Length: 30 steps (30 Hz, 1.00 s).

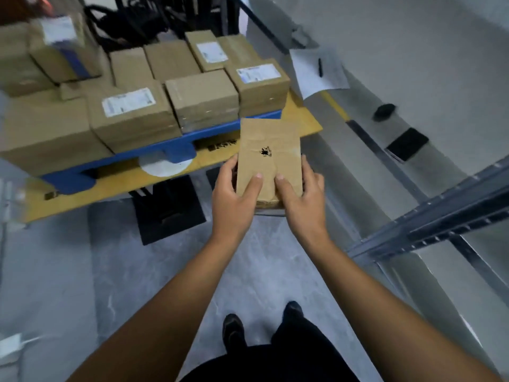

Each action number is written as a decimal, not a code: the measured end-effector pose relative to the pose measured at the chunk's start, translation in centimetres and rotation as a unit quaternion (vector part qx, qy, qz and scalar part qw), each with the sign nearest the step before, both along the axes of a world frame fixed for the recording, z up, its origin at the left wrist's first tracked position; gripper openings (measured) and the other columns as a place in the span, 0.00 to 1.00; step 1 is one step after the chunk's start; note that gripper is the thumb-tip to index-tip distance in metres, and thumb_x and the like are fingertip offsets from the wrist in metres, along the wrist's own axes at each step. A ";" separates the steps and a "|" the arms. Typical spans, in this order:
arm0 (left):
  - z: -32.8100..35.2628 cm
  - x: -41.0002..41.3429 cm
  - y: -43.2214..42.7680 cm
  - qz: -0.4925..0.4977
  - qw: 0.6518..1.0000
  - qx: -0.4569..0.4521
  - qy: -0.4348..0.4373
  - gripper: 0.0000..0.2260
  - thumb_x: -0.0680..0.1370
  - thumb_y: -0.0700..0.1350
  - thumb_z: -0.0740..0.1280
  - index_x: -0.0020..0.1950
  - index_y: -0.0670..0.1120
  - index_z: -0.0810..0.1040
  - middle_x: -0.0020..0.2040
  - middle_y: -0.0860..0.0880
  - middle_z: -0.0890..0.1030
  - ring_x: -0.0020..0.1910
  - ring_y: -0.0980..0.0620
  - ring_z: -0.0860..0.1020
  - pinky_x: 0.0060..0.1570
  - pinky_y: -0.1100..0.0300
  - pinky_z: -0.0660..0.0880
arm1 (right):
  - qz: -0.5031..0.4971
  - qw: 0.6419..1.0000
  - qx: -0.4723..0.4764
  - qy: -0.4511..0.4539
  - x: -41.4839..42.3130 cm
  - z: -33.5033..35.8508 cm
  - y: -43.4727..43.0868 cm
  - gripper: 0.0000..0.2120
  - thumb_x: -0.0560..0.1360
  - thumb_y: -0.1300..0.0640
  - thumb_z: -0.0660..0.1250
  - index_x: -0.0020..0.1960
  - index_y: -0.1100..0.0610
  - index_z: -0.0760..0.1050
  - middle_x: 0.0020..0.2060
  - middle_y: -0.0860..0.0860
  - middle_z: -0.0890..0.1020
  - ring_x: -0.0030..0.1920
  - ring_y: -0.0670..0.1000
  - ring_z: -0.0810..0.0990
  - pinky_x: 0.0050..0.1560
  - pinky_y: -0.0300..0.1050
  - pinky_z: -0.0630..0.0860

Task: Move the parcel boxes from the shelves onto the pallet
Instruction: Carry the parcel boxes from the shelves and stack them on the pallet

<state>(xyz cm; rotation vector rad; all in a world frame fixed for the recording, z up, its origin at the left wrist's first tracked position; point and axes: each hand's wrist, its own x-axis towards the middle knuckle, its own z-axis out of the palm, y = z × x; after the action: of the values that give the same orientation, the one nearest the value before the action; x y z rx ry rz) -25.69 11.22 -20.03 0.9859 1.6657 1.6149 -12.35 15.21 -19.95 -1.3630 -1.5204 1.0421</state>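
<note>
Cardboard parcel: brown, flat, creased top with a small dark puncture near the middle; held in the air in front of the person, just short of the pallet's near right corner.
Left hand: clasped on the parcel's left edge, thumb on top, fingers wrapped under.
Right hand: clasped on the parcel's right edge, thumb on top, fingers curled round the side.
Arms: both bare, stretched forward from the bottom of the view.
Pallet: blue plastic, resting on a tan cardboard sheet laid on the floor.
Stacked boxes: many brown cartons packed tight on the pallet, several with white shipping labels; the left ones are blurred.
Shelf frame: grey metal racking at right, perforated upright and beam visible.
Paper sheet: white, lying beyond the pallet to the right, a dark pen on it.
Floor: grey, with black mats under the cardboard sheet's near edge.
Feet: dark shoes at bottom centre, dark trousers.
</note>
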 end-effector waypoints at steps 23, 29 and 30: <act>2.6 -30.8 18.4 0.203 0.977 -0.034 0.051 0.28 0.76 0.60 0.69 0.76 0.56 0.70 0.69 0.59 0.79 0.68 0.61 0.77 0.68 0.49 0.76 | 0.209 0.977 -0.020 0.026 -33.2 2.5 23.7 0.34 0.82 0.42 0.66 0.84 0.48 0.60 0.70 0.46 0.66 0.59 0.32 0.72 0.61 0.26 0.64; 2.8 -36.3 21.6 0.244 0.962 -0.036 0.120 0.28 0.80 0.60 0.64 0.78 0.51 0.69 0.73 0.56 0.74 0.71 0.64 0.71 0.70 0.65 0.69 | 0.211 0.977 -0.023 0.026 -39.3 3.3 29.7 0.33 0.82 0.44 0.66 0.84 0.48 0.61 0.74 0.49 0.67 0.70 0.42 0.69 0.75 0.42 0.65; 2.8 -37.5 21.9 0.251 0.956 -0.043 0.146 0.28 0.81 0.60 0.64 0.78 0.50 0.69 0.72 0.57 0.74 0.70 0.65 0.71 0.68 0.70 0.68 | 0.211 0.977 -0.024 0.020 -40.3 3.2 30.5 0.32 0.82 0.44 0.66 0.84 0.48 0.61 0.73 0.49 0.67 0.70 0.42 0.69 0.75 0.43 0.65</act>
<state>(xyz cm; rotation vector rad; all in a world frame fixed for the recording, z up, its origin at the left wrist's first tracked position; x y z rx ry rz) -63.16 33.15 -17.23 0.8273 2.3142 1.7477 -52.66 45.74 -16.79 -1.0630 -1.8108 1.3620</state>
